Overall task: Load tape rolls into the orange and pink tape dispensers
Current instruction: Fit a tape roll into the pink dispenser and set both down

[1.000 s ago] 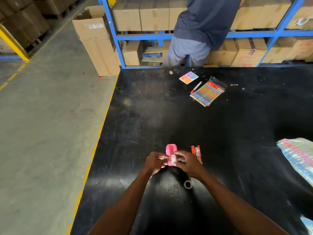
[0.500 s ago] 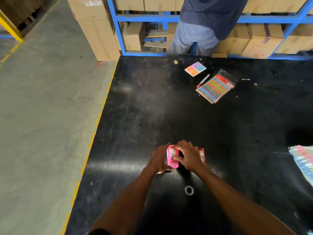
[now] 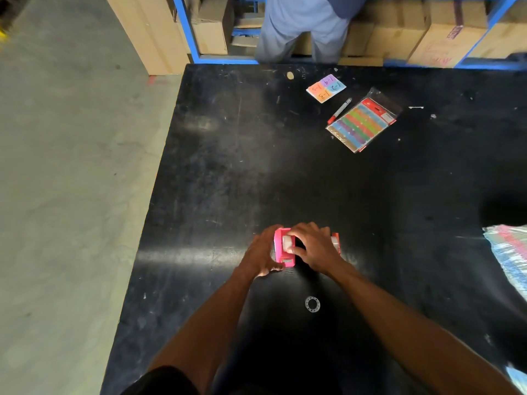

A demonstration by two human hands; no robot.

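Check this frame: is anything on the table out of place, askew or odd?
Little stands out. A small clear ring lies loose on the table just behind the hands, possibly a spare tape roll or an empty core. Both hands are on the pink dispenser, with the orange dispenser close by. The far marker and sticker pack lie untouched.

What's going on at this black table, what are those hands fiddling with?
A person is loading tape into small dispensers. The left hand steadies the pink dispenser on the black table, while the right hand presses on the whitish tape roll in it. The orange dispenser sits mostly hidden behind the right hand. A small clear ring lies nearer the person.
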